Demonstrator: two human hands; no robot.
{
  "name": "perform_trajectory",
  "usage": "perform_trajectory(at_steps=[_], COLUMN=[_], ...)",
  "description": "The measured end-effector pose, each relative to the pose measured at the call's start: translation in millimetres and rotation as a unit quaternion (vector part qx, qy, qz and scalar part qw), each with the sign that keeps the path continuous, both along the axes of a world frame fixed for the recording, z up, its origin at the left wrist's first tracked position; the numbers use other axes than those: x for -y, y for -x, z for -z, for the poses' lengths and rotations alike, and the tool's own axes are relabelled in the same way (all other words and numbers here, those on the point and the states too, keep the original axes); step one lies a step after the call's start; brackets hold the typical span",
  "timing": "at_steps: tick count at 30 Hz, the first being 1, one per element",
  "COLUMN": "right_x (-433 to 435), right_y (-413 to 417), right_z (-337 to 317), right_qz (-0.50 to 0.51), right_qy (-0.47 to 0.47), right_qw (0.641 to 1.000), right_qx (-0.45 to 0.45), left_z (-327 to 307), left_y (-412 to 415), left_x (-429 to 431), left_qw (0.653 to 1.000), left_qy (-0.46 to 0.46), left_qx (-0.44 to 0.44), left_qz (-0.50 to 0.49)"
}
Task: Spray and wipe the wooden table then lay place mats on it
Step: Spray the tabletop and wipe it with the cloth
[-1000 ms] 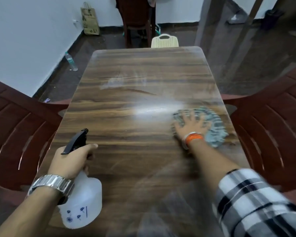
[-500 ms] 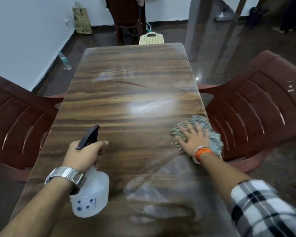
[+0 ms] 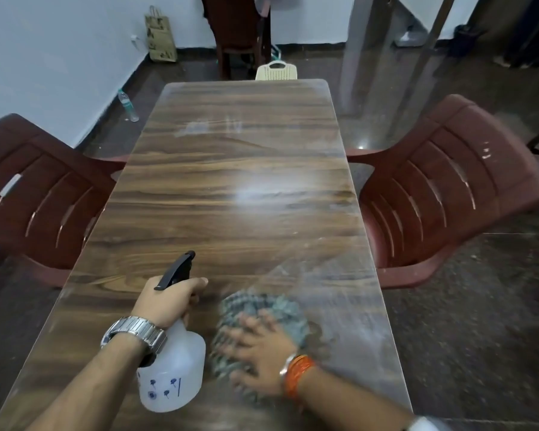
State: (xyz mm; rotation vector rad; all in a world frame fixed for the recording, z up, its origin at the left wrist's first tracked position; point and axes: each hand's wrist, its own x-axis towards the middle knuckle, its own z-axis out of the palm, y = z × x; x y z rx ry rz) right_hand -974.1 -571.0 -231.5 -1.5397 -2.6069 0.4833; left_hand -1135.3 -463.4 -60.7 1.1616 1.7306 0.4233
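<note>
Wooden table (image 3: 231,169) stretches ahead of me between two maroon plastic chairs (image 3: 442,185). My left hand (image 3: 165,298) is wrapped around the spray bottle (image 3: 171,371) neck; my right hand (image 3: 259,346), blurred, presses flat with fingers spread on the grey checked cloth (image 3: 262,309) beside it.

Motion blur smears the right hand (image 3: 259,346) and the cloth (image 3: 262,309) under it beside the spray bottle (image 3: 171,368), whose neck the left hand (image 3: 165,301) hides, while the table (image 3: 231,188)'s near end runs off the bottom edge.
</note>
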Motion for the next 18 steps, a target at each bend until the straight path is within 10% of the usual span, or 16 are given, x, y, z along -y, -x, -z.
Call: perform_trajectory(at_steps=[8,18], right_x=[-13,110], right_y=[-116,114], right_z=[-13,-3], right_qz=[0.483,0.071], right_qy=[0.096,0.027], right_qw=[0.868,0.995], right_qx=[0.059,0.069], left_z=[-4,18], left_y=[37,64], left_x=[47,136], left_qw=[1.000,0.983], left_qy=[-0.024,0.036], left_qx=[-0.002,-0.069], left_qz=[0.003,0.164])
